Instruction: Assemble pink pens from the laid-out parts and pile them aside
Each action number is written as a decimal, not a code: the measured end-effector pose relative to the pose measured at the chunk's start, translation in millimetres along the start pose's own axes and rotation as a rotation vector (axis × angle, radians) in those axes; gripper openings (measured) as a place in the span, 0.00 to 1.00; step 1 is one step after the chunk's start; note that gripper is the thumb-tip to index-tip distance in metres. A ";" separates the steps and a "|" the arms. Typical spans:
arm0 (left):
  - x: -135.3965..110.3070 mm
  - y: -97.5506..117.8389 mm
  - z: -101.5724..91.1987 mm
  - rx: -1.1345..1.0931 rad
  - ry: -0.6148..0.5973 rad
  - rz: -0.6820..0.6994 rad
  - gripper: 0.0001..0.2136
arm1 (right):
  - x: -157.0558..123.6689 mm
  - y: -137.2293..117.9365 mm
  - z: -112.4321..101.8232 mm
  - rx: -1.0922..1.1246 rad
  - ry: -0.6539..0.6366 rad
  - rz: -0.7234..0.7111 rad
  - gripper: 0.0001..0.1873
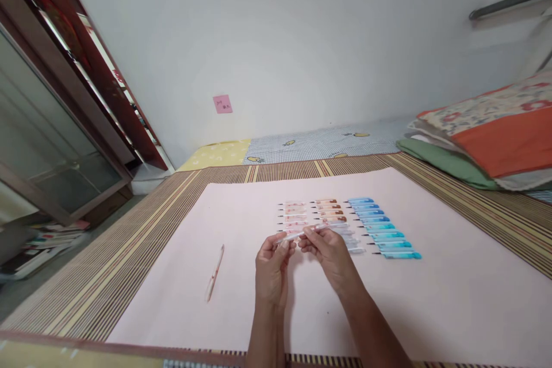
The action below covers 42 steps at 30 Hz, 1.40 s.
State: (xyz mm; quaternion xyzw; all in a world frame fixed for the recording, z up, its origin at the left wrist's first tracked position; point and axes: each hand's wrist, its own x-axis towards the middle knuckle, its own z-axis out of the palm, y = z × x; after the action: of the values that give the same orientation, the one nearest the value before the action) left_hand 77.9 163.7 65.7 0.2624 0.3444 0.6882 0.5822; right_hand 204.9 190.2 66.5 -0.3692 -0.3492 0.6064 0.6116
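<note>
A slim pale pen (pixel 297 234) is held up between my two hands, over the pink sheet. My left hand (pixel 272 261) pinches its left end, and my right hand (pixel 326 253) grips it further right. Behind and right of my hands lie columns of pens on the sheet: pale pink pens (pixel 295 211), brown-ended pens (pixel 326 207), greyish pens (pixel 351 240) and blue to turquoise pens (pixel 379 227). My hands partly hide the pink and greyish ones. To the left, a single white pen with reddish marks (pixel 215 276) lies apart.
The pink sheet (pixel 172 299) covers a striped mat (pixel 107 259). Folded bedding (pixel 495 132) is piled at the right. A pink note (pixel 223 104) sticks to the white wall. At far left stand a glass-fronted cabinet (pixel 56 126) and stacked books (pixel 41 250) on the floor.
</note>
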 end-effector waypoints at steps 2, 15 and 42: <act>-0.8 0.7 0.7 0.001 -0.012 -0.001 0.15 | -0.8 -1.6 -0.4 0.015 -0.027 0.012 0.26; 0.1 3.6 -5.8 0.264 -0.113 0.212 0.05 | 1.2 1.2 1.7 0.016 0.047 0.093 0.27; -0.5 -0.7 0.7 0.042 -0.006 -0.133 0.20 | 4.6 10.8 7.3 -0.196 0.209 -0.089 0.27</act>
State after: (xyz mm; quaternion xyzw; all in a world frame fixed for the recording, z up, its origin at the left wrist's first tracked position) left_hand 78.9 163.4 65.7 0.2533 0.3738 0.6399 0.6218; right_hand 193.4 194.9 60.5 -0.4723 -0.3573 0.5001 0.6318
